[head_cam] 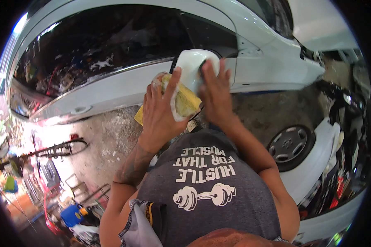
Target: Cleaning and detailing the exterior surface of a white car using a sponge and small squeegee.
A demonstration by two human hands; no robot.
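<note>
In front of me a white car's side mirror (pixel 190 63) juts out from the door below the dark side window (pixel 111 40). My left hand (pixel 164 108) is closed around a yellow sponge (pixel 187 98) with white suds on it, beside the mirror's left edge. A second yellow piece (pixel 139 115) shows behind that hand. My right hand (pixel 218 92), slightly blurred, lies over the mirror's right part with its fingers extended. Something dark, partly hidden, shows under its fingertips; I cannot tell whether the hand holds it.
A wheel (pixel 290 145) and a white car body panel (pixel 315 163) lie at the right. The car's front fender (pixel 266 61) stretches to the upper right. At the lower left are a bicycle (pixel 61 148), a blue container (pixel 72 215) and assorted clutter on the concrete floor (pixel 102 139).
</note>
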